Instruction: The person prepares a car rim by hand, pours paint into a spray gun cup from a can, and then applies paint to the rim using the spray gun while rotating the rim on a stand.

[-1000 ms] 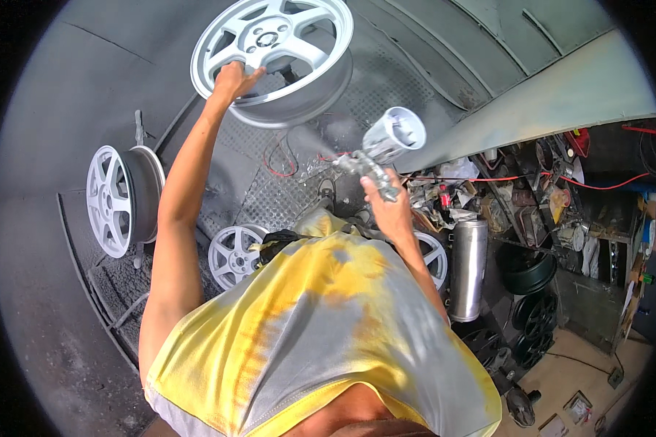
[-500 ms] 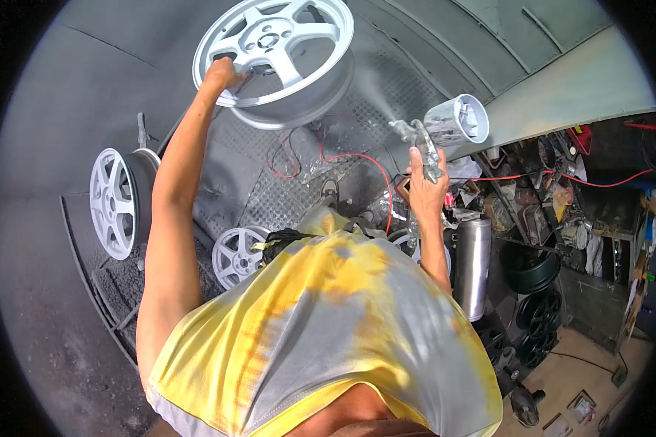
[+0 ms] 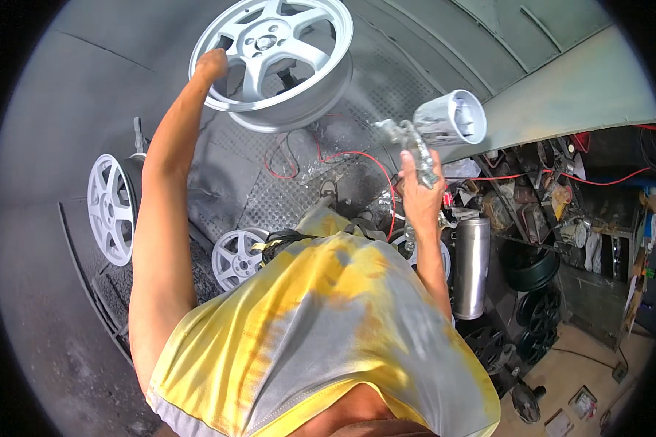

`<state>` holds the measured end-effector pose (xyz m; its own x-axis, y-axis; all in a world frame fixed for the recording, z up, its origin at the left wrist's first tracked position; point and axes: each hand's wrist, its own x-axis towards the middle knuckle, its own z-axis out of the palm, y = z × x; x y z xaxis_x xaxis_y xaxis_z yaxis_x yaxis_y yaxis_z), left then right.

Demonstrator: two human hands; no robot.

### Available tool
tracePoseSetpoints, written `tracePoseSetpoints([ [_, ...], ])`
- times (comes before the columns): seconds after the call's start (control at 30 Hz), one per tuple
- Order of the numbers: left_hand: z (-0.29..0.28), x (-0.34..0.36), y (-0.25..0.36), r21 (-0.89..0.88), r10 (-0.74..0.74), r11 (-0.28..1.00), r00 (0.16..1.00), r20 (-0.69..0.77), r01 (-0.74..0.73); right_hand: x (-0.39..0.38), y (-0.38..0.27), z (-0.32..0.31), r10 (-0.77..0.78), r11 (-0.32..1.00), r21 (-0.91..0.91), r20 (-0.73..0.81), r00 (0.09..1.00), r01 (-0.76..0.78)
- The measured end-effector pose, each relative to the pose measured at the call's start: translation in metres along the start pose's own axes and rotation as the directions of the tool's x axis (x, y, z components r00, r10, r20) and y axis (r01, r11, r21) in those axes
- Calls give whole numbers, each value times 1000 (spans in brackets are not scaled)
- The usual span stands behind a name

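Observation:
A white six-spoke alloy wheel (image 3: pixel 295 86) is tilted at the top of the view, its face toward me. My left hand (image 3: pixel 211 65) is closed on its left edge beside a spoke, with some fingers hidden behind the rim. My right hand (image 3: pixel 421 193) grips a metal spray gun (image 3: pixel 415 149), which is slightly blurred. A paint-streaked white cup (image 3: pixel 434 120) is attached to the gun. The nozzle end points left, toward the wheel's lower right side, a short gap away from it.
Another white wheel (image 3: pixel 111 210) stands at the left; one more (image 3: pixel 237 256) lies low near my waist. A red hose (image 3: pixel 375 164) crosses the textured floor. At the right are a silver cylinder (image 3: pixel 472 269), dark wheels (image 3: pixel 539 313) and cluttered shelving (image 3: pixel 598 247).
The held wheel has turned clockwise, and my left hand has gone left and farther away with it. My right hand has shifted slightly left with the spray gun. The earlier spray mist is now hard to see.

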<state>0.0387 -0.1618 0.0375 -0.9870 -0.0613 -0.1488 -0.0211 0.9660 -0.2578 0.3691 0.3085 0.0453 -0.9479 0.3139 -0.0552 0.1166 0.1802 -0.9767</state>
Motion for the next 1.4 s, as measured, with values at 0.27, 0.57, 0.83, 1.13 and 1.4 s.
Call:
tracePoseSetpoints([
  [0.27, 5, 27, -9, 47, 38, 998, 999, -36, -37, -19, 33, 12, 93, 994, 31, 229, 969, -103],
  [0.57, -3, 24, -8, 135, 46, 990, 996, -81, -35, -21, 43, 29, -126, 984, -94, 241, 962, 152],
  [0.83, -33, -20, 15, 20, 175, 982, 870, -461, -187, -12, 51, 17, -116, 990, -62, 148, 982, 127],
  [1.13, -74, -244, 188, -783, 894, 418, 361, 266, -460, -55, 40, 21, -62, 998, 27, 85, 994, 60],
  [1.4, 41, -289, 253, -952, 910, 240, 296, 289, 192, -102, 67, 47, -42, 999, -44, -258, 965, 32],
])
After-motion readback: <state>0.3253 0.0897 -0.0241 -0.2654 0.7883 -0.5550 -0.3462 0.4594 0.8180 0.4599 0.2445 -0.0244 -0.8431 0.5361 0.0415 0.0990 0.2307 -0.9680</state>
